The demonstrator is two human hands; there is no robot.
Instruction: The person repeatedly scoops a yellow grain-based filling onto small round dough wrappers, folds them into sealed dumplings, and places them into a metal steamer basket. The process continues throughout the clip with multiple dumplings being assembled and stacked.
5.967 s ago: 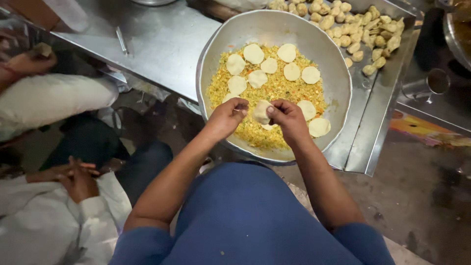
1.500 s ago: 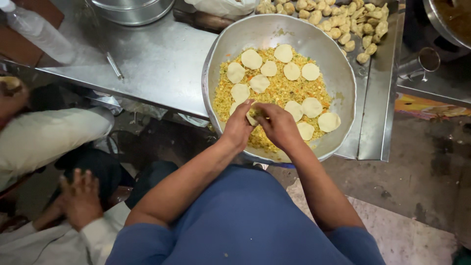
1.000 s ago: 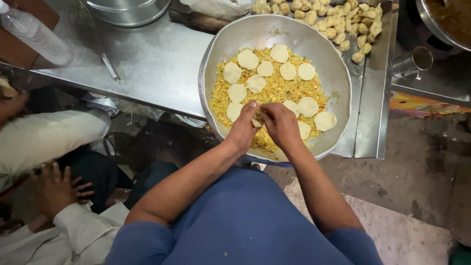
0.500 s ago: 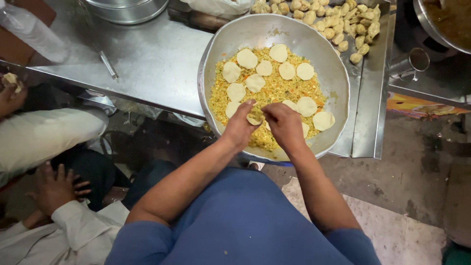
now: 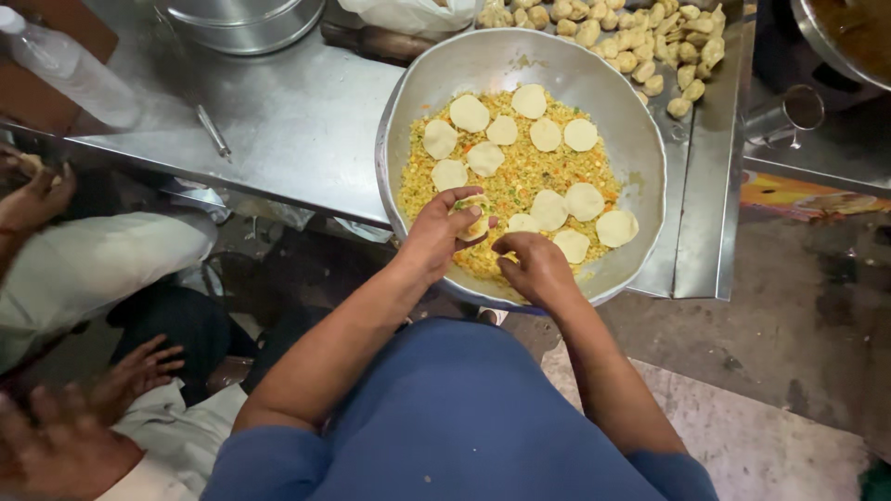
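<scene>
A wide metal bowl (image 5: 640,130) sits on a steel counter, filled with yellow chopped vegetable filling (image 5: 520,176). Several round flat dough discs (image 5: 469,113) lie on top of the filling. My left hand (image 5: 436,237) cups one dough disc (image 5: 471,215) with filling in it, at the bowl's near side. My right hand (image 5: 534,267) is just right of it, fingers curled down into the filling at the bowl's near edge; whether it holds anything is hidden.
Several folded dumplings (image 5: 640,42) are piled on the steel counter (image 5: 297,121) behind the bowl. A plastic bottle (image 5: 70,70), a metal pot (image 5: 241,19) and a steel cup (image 5: 784,116) stand around. Other people's hands (image 5: 37,190) and another hand (image 5: 130,376) are at the left.
My right hand has drawn away from the left hand's disc and dipped into the filling. The left hand keeps holding the disc. The people at the left moved their hands.
</scene>
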